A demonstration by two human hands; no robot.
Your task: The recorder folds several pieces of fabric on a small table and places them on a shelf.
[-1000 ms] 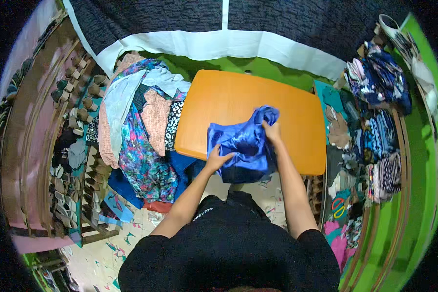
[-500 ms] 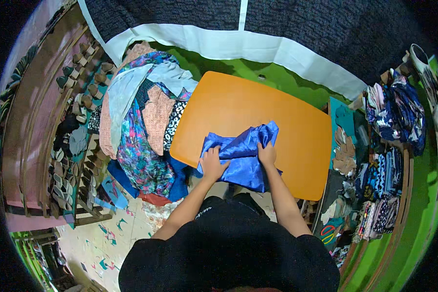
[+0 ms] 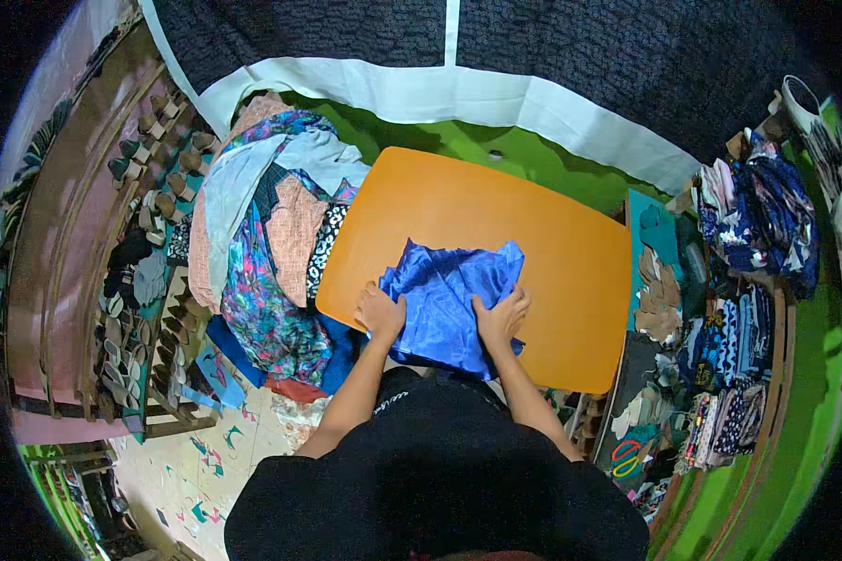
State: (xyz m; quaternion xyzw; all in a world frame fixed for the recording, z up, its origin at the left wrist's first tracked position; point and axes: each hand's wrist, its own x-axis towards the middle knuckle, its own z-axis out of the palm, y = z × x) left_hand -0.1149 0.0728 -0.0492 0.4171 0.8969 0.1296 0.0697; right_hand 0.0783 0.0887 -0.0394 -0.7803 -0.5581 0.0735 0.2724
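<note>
A shiny blue satin cloth [image 3: 444, 299] lies wrinkled on the orange tabletop [image 3: 421, 192], its lower part over the near edge. My left hand [image 3: 381, 313] rests at the cloth's left side, thumb apart from the fingers and touching the satin. On the opposite side, my right hand [image 3: 503, 318] presses down with its thumb on the cloth and its fingers spread toward the right edge. Both hands look open rather than wrapped round the fabric. Under the near edge, part of the cloth is hidden by my body.
Left of the table is a big heap of patterned fabrics [image 3: 276, 262]. Shelves with shoes or shoe parts [image 3: 126, 346] stand farther left. Folded cloths [image 3: 739, 327] and a pair of scissors with red and yellow handles [image 3: 627, 458] are on the right. Scraps [image 3: 210, 458] litter the floor.
My hands have moved apart to the cloth's two sides, the left one shifting left. The cloth's raised, folded right part now lies flatter and more spread out.
</note>
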